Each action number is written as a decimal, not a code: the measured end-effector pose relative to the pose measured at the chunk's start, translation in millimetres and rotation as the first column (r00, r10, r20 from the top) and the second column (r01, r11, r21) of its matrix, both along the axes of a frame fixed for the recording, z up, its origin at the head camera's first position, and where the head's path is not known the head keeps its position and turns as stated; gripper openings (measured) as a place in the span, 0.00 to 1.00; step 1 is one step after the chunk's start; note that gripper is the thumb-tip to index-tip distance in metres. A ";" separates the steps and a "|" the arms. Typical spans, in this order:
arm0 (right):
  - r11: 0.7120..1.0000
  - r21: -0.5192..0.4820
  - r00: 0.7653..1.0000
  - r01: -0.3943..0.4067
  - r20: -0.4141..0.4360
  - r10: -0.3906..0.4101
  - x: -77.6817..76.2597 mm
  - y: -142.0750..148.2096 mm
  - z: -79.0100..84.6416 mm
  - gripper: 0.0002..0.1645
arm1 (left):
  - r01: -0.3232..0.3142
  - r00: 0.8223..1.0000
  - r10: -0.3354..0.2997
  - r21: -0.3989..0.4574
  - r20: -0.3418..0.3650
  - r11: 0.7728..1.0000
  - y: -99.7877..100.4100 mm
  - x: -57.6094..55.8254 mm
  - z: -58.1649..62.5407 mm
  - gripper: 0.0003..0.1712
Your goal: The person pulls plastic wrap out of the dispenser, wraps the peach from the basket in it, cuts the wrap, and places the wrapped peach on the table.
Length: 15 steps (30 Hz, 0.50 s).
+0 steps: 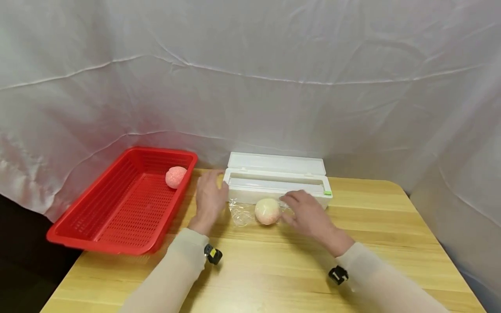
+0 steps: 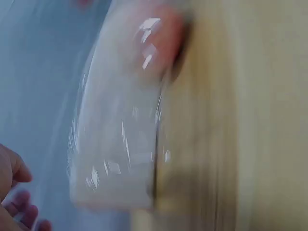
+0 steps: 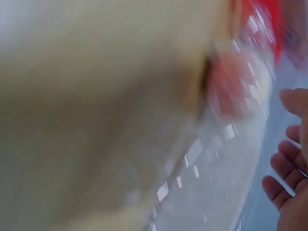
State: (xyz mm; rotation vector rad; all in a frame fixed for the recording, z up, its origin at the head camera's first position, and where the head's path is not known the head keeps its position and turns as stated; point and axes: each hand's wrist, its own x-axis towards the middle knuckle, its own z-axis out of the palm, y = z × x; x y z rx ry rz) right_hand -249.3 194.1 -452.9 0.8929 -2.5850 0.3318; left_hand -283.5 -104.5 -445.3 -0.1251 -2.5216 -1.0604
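A round, peach-like ball [image 1: 267,211], pale yellow above and pinkish below, sits on clear cling film [image 1: 241,213] in front of a white cling-film dispenser box [image 1: 274,186] with its lid up. My left hand [image 1: 209,193] is at the box's left end, fingers loosely bent and holding nothing that I can see. Just right of the ball is my right hand [image 1: 307,215], its fingers apart; in the right wrist view the fingers [image 3: 288,163] look relaxed, with nothing in them. Both wrist views are blurred, but film glints over the pink ball [image 2: 161,38] there.
At the left a red slotted basket [image 1: 162,230] stands on the wooden table [image 1: 266,278], with a pink ball [image 1: 175,177] inside near its right wall. A light grey cloth [image 1: 250,104] hangs behind the table. The dispenser has a green tab [image 1: 328,192] at its right end.
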 end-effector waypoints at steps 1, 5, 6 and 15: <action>0.999 0.029 1.000 -0.021 -0.022 0.022 1.5 -6.5 -5.2 0.35 | 0.023 0.996 -0.032 -0.117 -0.082 0.993 7.9 6.5 0.9 0.18; 0.996 0.087 0.997 -0.024 -0.065 0.030 0.9 -21.3 -24.6 0.47 | 0.194 0.938 -0.313 -0.524 -0.148 0.829 38.5 31.1 -3.1 0.15; 0.996 0.093 0.998 -0.012 -0.066 0.019 -0.4 -23.6 -28.3 0.49 | 0.219 0.929 -0.352 -0.593 -0.117 0.775 44.6 35.5 -6.0 0.19; 0.990 0.135 0.999 0.031 -0.020 -0.028 -15.7 -38.0 -31.2 0.46 | 0.161 0.951 -0.304 -0.765 -0.048 0.624 63.6 38.8 -23.1 0.46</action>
